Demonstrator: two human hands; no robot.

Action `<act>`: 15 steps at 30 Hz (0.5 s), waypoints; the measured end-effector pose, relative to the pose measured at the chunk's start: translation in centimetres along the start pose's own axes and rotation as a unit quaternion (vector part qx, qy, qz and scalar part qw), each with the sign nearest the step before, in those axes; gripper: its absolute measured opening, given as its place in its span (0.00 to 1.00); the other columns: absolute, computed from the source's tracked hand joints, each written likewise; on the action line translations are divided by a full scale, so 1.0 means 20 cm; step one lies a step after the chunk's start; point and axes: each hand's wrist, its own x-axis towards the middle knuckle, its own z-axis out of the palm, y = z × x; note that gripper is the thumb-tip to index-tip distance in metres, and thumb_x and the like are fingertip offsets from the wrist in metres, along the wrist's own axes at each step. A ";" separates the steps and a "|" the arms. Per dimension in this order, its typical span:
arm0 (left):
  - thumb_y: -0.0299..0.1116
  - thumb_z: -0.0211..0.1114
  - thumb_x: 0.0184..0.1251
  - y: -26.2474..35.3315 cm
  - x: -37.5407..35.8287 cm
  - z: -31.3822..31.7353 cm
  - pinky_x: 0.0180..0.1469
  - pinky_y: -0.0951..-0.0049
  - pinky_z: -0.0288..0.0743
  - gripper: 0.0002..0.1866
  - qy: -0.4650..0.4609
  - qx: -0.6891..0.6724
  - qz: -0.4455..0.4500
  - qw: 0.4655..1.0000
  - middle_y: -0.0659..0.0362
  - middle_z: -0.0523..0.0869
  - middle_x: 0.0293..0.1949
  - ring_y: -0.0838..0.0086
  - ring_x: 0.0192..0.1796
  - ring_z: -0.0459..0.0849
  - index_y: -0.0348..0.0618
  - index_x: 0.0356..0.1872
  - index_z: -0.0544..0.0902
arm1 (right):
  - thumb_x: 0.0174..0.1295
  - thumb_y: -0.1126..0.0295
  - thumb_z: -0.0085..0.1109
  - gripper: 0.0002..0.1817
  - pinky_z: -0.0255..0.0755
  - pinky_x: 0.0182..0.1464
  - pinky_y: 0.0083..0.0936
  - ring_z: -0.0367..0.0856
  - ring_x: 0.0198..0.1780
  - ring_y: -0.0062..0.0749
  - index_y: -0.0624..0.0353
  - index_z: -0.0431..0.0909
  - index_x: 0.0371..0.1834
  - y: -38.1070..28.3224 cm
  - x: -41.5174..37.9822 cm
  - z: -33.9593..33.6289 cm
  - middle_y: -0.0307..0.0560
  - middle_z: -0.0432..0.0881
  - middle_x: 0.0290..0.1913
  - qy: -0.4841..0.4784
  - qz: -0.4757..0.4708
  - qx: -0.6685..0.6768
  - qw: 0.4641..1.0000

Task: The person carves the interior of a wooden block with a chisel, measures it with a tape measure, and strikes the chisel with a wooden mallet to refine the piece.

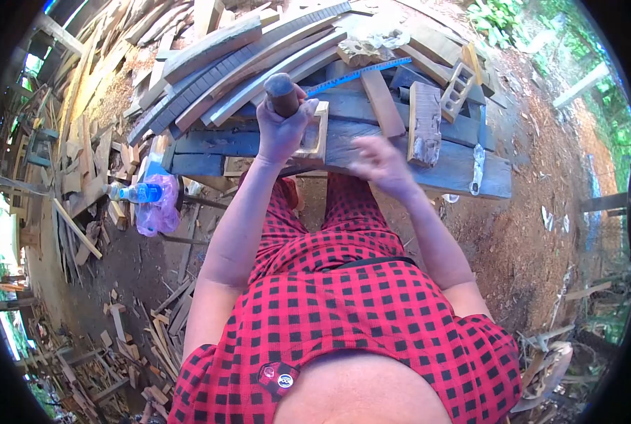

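Note:
My left hand (284,134) is wrapped round a thick, dark, round-ended tool handle (281,95) held over the near side of the bench. The tool's lower end is hidden by the hand. Just right of and below that hand lies a wooden piece (320,134) with a rectangular opening. My right hand (384,168) hovers above the bench edge, slightly blurred, its fingers apart and nothing seen in them. A rough wooden block (424,124) lies to its right, and a narrow board (382,102) lies beyond it.
The weathered bench (464,173) carries a blue measuring strip (361,73), a wooden piece with several slots (458,92) and long stacked boards (259,74). A bottle (142,192) and a pink plastic bag (161,215) are at left. Scrap wood (121,339) litters the floor.

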 end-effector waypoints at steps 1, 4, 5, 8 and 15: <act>0.26 0.73 0.57 0.00 0.01 0.00 0.32 0.81 0.75 0.09 0.007 -0.003 -0.006 1.000 0.67 0.80 0.28 0.84 0.28 0.79 0.42 0.35 0.80 | 0.51 0.62 0.72 0.26 0.70 0.60 0.42 0.76 0.57 0.48 0.57 0.80 0.55 -0.09 0.01 -0.09 0.59 0.76 0.55 0.061 0.047 0.052 0.996; 0.25 0.73 0.57 0.00 0.03 -0.02 0.31 0.82 0.75 0.08 0.016 -0.004 -0.017 1.000 0.66 0.80 0.28 0.84 0.27 0.79 0.42 0.34 0.80 | 0.51 0.61 0.73 0.32 0.68 0.62 0.44 0.72 0.59 0.51 0.59 0.75 0.59 0.03 0.02 -0.31 0.58 0.72 0.59 0.242 0.038 -0.192 0.950; 0.25 0.72 0.57 -0.01 0.04 -0.03 0.30 0.82 0.74 0.08 0.015 -0.004 -0.020 1.000 0.66 0.80 0.28 0.84 0.27 0.79 0.42 0.34 0.80 | 0.50 0.57 0.74 0.38 0.66 0.64 0.44 0.69 0.63 0.54 0.58 0.71 0.64 0.12 0.01 -0.35 0.60 0.69 0.62 0.274 0.036 -0.297 0.914; 0.24 0.72 0.57 -0.01 0.05 -0.03 0.30 0.82 0.75 0.08 -0.004 -0.025 -0.027 0.999 0.66 0.80 0.27 0.84 0.27 0.79 0.41 0.34 0.80 | 0.44 0.48 0.77 0.52 0.59 0.70 0.47 0.61 0.69 0.63 0.57 0.61 0.72 0.23 -0.04 -0.38 0.68 0.60 0.68 0.192 0.205 -0.303 0.910; 0.25 0.72 0.58 0.01 0.08 -0.02 0.30 0.81 0.74 0.07 -0.009 -0.026 -0.037 0.999 0.66 0.80 0.27 0.84 0.26 0.79 0.41 0.33 0.80 | 0.38 0.44 0.78 0.65 0.57 0.71 0.50 0.58 0.71 0.66 0.52 0.46 0.77 0.36 -0.01 -0.30 0.74 0.56 0.71 0.190 0.253 -0.296 0.901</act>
